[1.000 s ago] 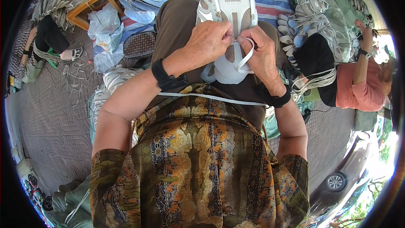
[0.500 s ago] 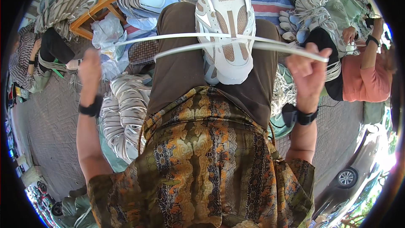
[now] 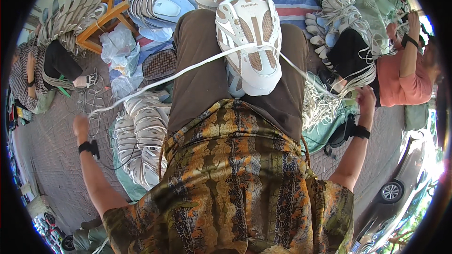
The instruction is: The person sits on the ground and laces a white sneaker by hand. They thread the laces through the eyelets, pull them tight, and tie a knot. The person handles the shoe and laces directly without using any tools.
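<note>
Head view: left hand [image 3: 81,124] and right hand [image 3: 366,98], each grip grasping flat lace [image 3: 188,69], flank a mesh-panelled shoe [image 3: 245,29].

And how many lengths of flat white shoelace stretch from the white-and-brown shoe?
2: one lace length toward the left hand, another lace length toward the right hand; tips are unclear.

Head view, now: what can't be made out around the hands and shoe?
Left hand: head view, how its fingers meet the white lace; small and blurred.
Right hand: head view, its exact fingertip contact; too small.
White shoe: head view, underside; hidden by the shoe itself.
Pale piece beneath: head view, mostly covered by the shoe.
</note>
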Motion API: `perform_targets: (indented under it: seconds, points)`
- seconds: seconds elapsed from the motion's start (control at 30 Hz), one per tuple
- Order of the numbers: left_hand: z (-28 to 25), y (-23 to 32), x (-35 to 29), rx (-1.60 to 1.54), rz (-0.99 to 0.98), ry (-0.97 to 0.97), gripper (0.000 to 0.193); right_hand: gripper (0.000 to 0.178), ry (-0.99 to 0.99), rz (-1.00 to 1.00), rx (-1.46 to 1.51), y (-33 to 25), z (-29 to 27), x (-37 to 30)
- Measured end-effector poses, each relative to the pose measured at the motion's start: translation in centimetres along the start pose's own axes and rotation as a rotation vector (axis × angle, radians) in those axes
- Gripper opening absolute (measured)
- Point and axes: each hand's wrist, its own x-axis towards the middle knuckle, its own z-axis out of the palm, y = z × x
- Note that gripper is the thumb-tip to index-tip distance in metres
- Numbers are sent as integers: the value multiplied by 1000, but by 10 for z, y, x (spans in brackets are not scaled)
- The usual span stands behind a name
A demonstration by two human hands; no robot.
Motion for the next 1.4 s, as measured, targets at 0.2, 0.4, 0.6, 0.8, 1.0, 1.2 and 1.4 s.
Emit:
perform_targets:
  seconds: [0.2,0.4,0.6,0.8,1.0,1.2,1.4]
  points:
    - [-272,317,-57,-1113,529,421,34,36,-49,-762,-1486,-26,68,-74]
    - [-379,435,-143,-1190,976,407,48,30,-483,-904,-719,-92,217,-173]
    - [-373,461,-131,-947,1041,448,33,6,-532,-1005,-879,-75,255,-160]
    - [-352,421,-113,-948,1024,657,28,3,-306,-1146,-1011,-69,218,-138]
    - [-307,357,-88,-823,859,770,31,7,18,-1102,-1169,-75,129,-108]
    - [-253,289,-75,-556,552,612,17,11,196,-768,-1398,-59,1,-98]
    - [-186,203,-50,-388,234,434,9,18,360,-623,-1298,-38,-103,-114]
